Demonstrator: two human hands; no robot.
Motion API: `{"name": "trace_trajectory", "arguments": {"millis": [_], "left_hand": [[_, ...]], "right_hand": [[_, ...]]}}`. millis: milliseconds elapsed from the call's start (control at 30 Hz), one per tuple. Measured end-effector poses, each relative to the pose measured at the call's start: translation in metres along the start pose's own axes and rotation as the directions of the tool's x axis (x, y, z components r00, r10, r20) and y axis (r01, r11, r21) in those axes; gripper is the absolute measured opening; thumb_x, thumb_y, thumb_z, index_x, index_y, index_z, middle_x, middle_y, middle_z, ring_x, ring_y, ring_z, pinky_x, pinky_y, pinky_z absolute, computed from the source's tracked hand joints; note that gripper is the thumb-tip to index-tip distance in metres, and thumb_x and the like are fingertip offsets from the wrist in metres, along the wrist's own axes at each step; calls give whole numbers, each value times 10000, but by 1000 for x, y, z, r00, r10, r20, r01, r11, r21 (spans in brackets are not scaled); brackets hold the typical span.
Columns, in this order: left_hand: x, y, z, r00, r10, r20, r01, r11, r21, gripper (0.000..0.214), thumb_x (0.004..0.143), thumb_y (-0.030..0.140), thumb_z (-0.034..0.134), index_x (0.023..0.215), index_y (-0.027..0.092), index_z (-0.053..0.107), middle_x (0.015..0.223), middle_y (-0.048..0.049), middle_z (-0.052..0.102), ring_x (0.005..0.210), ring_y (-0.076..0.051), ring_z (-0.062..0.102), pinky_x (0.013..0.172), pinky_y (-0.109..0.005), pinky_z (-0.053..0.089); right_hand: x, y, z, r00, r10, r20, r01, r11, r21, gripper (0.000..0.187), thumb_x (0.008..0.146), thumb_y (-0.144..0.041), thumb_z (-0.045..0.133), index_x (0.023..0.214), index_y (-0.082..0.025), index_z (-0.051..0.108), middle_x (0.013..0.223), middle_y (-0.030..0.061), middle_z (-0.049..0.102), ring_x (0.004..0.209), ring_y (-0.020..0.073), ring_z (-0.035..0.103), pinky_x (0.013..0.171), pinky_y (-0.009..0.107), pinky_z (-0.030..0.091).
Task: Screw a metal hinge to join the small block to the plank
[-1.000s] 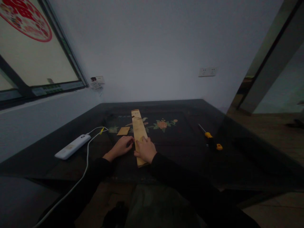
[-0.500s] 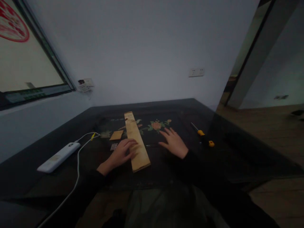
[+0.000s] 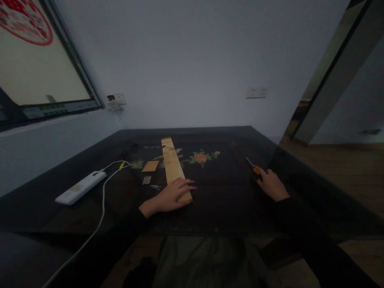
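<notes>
A long, narrow wooden board (image 3: 173, 163) lies on the dark table, pointing away from me. Across its near end rests my left hand (image 3: 172, 195), fingers stretched out over the wood and the thumb near the front corner. To the right, my right hand (image 3: 272, 185) is closed around the yellow-and-black handle of a screwdriver (image 3: 256, 170), whose metal shaft points to the back left. Most of the handle is hidden under the fingers. Left of the board are a small wooden piece (image 3: 150, 166), a metal hinge plate or pair of plates (image 3: 146, 180) and several screws (image 3: 155, 187).
A white power bank (image 3: 81, 188) with a white cable (image 3: 103, 200) sits on the table's left side. The dark tabletop (image 3: 222, 208) has a painted flower design. A wall with a socket (image 3: 256, 93) stands behind it, and a window (image 3: 45, 60) is at the upper left.
My right hand has moved right, from beside the board to the screwdriver, and closed on its handle. My left hand has shifted to the board's near end, uncovering the screws.
</notes>
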State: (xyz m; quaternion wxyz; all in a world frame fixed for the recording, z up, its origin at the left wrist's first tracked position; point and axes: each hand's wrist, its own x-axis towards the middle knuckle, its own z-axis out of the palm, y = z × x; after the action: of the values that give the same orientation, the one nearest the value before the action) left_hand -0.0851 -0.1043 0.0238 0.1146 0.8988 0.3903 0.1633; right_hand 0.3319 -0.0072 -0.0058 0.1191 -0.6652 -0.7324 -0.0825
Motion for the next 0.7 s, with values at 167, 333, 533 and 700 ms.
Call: {"name": "trace_trajectory", "arguments": {"millis": [167,333,533,700], "left_hand": [[5,-1,-3,1000,-6,27,8,999,-53,527,847,433,650,1339,274,547,1444,-111,480,1346,-294,425,1143,-505,296],[27,16,-4,991,-121,-61,86,909,-407,494,886,475,589,1333,268,553,1408,-99,533,1327,-266,464,1146,-499,301],[76,31,16,894,-432,-118,26,313,-949,549,848,595,586,1223,195,611,1196,-121,663,1122,-265,620,972,-412,485],[81,21,2,742,-606,-287,-123,299,-946,418,843,539,599,1099,210,624,1092,-91,678,1042,-244,637,903,-372,509]], "right_hand": [[7,-8,-6,999,-35,-14,36,990,138,530,909,-210,427,1437,-163,437,1016,167,584,920,269,599,870,412,461],[7,-72,-31,979,-174,-104,202,781,591,571,858,-203,441,1424,-140,407,1287,168,558,1194,249,535,1025,401,408],[-16,-191,-66,884,-351,-311,456,490,743,625,861,-210,455,1474,-224,333,1435,113,473,1305,230,452,1105,452,340],[-22,-244,-73,875,-390,-287,448,426,786,658,873,-163,451,1504,-226,277,1472,106,420,1371,203,374,1135,411,312]]}}
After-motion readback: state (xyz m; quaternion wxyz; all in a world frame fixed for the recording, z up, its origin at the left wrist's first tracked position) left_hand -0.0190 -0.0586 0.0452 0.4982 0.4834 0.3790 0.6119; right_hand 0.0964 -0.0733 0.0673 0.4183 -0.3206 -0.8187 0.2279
